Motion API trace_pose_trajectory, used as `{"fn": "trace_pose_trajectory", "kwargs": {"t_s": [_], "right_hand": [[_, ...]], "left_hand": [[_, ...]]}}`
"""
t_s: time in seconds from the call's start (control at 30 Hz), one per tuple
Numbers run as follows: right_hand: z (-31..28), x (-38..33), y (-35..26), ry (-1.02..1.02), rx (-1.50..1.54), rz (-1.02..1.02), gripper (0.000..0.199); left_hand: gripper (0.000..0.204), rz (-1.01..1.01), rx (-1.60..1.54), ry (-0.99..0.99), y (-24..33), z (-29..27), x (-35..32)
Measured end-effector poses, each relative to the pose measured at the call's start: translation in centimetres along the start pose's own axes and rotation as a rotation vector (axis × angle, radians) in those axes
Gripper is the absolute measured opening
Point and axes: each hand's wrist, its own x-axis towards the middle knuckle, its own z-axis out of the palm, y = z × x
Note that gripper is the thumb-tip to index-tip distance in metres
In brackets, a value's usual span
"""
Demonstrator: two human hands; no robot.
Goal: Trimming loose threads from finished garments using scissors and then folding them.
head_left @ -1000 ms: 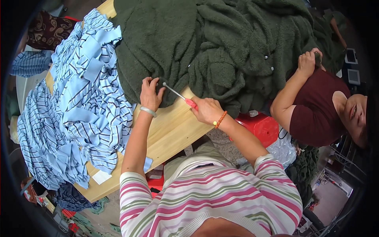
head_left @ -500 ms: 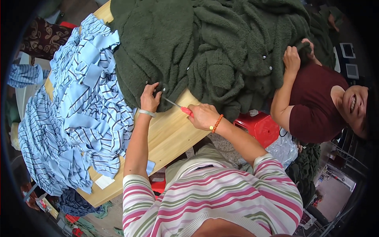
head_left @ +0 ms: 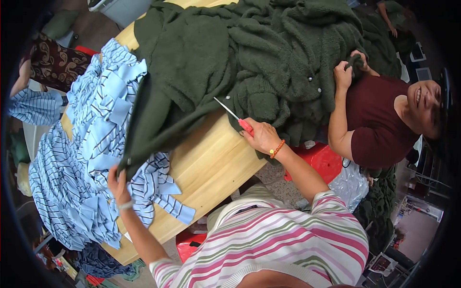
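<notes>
A dark green fuzzy knit garment spreads over the table. My left hand is closed on its edge, at a corner drawn out to the left over the striped fabric. A small shiny button or stud shows near those fingers. In my right hand is a screwdriver with a red handle and a long thin metal shaft. Its tip points up and left, close to the green cloth; whether it touches cannot be made out. Another shiny stud sits on the green cloth beside the shaft.
Light blue striped knit pieces are heaped on the left of the wooden table. At the right a co-worker in a maroon shirt grips more green cloth. A red stool and clear plastic lie below the table's right side.
My left hand has moved down and left, pulling the garment's edge over the striped pieces. My right hand, with the screwdriver, has shifted slightly right and away from that edge.
</notes>
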Motion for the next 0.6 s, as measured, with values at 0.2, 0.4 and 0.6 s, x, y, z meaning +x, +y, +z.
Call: {"fn": "trace_pose_trajectory", "kwargs": {"t_s": [0.2, 0.4, 0.6], "right_hand": [[0.1, 0.4, -1.2, -0.029, 0.006, 0.005, 0.029], [0.0, 0.4, -0.7, -0.093, 0.013, 0.037, 0.029], [-1.9, -1.3, 2.1, 0.023, 0.041, 0.101, 0.029]], "left_hand": [[0.027, -0.273, -0.066, 0.562, -6.5, -10.3, -8.8], [0.037, 0.043, 0.830, 0.600, -10.2, -9.6, -4.4], [0.038, 0.823, 0.500, -0.070, 11.5, 20.6, 4.0]]}}
